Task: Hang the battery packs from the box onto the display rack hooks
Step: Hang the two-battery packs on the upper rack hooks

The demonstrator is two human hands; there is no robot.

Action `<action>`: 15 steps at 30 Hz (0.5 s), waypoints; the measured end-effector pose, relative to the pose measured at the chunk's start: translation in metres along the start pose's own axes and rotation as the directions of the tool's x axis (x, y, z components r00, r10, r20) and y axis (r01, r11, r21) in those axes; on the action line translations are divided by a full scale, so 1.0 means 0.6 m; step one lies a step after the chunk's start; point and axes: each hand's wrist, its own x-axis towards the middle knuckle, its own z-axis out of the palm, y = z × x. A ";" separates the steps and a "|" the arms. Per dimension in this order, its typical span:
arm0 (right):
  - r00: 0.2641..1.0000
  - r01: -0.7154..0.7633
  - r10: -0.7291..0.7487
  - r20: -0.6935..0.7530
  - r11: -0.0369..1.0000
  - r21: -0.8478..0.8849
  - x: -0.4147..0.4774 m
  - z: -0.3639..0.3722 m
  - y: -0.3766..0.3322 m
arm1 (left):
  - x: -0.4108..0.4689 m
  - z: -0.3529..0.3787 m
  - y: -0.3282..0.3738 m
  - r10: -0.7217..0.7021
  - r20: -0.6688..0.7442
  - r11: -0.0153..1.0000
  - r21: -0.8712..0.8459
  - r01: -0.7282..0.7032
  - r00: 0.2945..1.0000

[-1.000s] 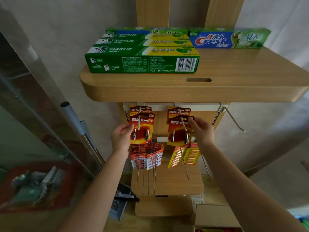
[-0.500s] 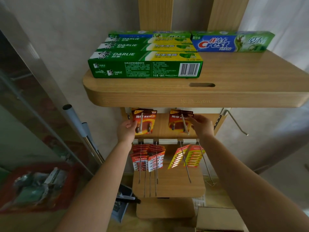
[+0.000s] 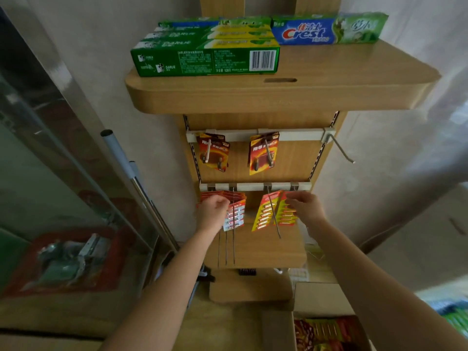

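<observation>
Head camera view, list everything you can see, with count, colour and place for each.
Toothpaste boxes: several, green; stacked left on the top shelf.
Crest box: one, blue and green; top shelf, right.
Top shelf: one, light wood; above the hooks.
Red packs: two bunches, red-orange; left and middle upper hooks.
Empty hook: one, metal; upper rail, right.
Strip packs: two bunches, red-white left, yellow-orange right; lower hooks.
Lower shelf: one, light wood; under the lower hooks.
Box: one, cardboard, holding colourful packs; bottom right.
Pole: one, grey; leaning left of the rack.
Left hand: on the left strip packs.
Right hand: on the right strip packs.
</observation>
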 end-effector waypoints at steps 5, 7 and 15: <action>0.999 -0.030 0.035 0.037 0.994 -0.107 -0.038 -0.061 0.077 | -0.071 0.085 -0.019 -0.012 0.184 0.991 0.136 -0.014 0.983; 0.998 -0.037 0.044 0.043 0.988 -0.148 -0.052 -0.100 0.107 | -0.098 0.127 -0.023 -0.035 0.213 0.989 0.149 0.003 0.976; 0.993 -0.072 0.095 0.074 0.962 -0.263 -0.090 -0.268 0.269 | -0.208 0.326 -0.065 -0.164 0.226 0.978 0.164 0.128 0.960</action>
